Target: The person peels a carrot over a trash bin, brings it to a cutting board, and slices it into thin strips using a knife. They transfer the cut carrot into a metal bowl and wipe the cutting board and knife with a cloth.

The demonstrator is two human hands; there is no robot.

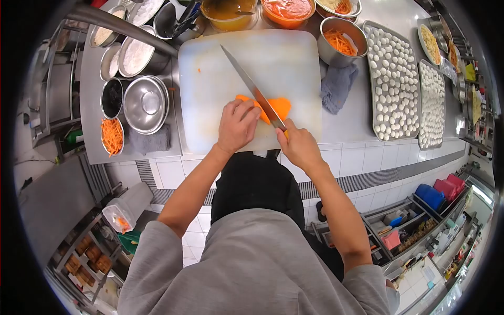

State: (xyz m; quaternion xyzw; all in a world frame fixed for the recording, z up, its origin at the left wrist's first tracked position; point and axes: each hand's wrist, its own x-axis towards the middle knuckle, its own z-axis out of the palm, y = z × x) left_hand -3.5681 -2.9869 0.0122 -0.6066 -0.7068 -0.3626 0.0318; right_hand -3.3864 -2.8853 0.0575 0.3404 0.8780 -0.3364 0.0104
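1. Here, the right hand (300,147) wraps the handle of the knife (253,87), whose blade slants away to the left. A slack or damp grip could let the blade roll off its line.
2. Left hand (237,124): fingers bent and bunched together, set on the left part of the orange vegetable (282,108). The fingertips are partly hidden; whether they pinch or tuck under cannot be told. The hand lies near the blade, so a stroke drifting leftward could nick it.
3. Orange vegetable: on the near half of the cutting board (210,73), showing on both sides of the blade that crosses it. If its pieces are loose or wet, they could slip and give uneven cuts.
4. Cutting board: flat on the metal worktop (349,128), its underside hidden. Lacking friction beneath, it could creep under a forward push.
5. Metal pot (336,59), holding orange shreds: just beside the board's far right corner. A wide sweep of the knife could knock it.
6. Bowl of yellow liquid (228,26) and bowl of orange sauce (287,23): just beyond the board's far edge. A shoved board could jolt them and cause spills.
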